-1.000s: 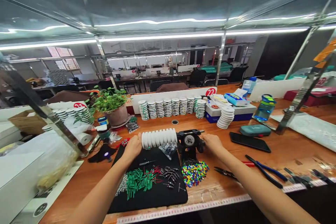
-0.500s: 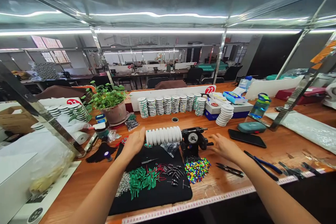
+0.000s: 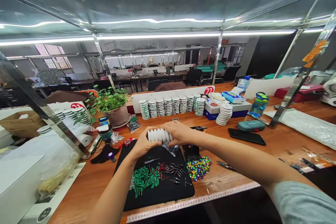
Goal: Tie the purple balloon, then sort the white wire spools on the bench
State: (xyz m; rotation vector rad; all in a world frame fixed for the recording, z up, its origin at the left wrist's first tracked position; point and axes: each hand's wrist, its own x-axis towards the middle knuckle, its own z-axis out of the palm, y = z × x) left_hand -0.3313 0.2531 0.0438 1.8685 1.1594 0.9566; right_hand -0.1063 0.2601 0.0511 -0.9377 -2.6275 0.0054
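Note:
A row of white spools (image 3: 159,135) sits on the hand-cranked winding machine (image 3: 191,152), at the back of the black mat (image 3: 165,197). My left hand (image 3: 143,143) closes round the left end of the row, thumb in front. From the right, my right hand (image 3: 178,133) wraps over the other end, its forearm crossing in front of the machine and hiding the dial and crank. Under the spools lies a small clear bag of dark parts (image 3: 172,149). On the mat are green tubes (image 3: 145,178), black-and-red parts (image 3: 175,169) and a small screwdriver (image 3: 152,160).
Colourful beads (image 3: 198,168) lie right of the mat. Stacked wound spools (image 3: 168,106) line the white divider. A potted plant (image 3: 115,108) stands back left; a phone (image 3: 246,136), a teal case (image 3: 251,125) and a water bottle (image 3: 258,105) are at right. Metal posts frame the bench.
My right hand has moved left from beside the crank onto the right end of the spools. My left hand has shifted slightly right and closed round their left end.

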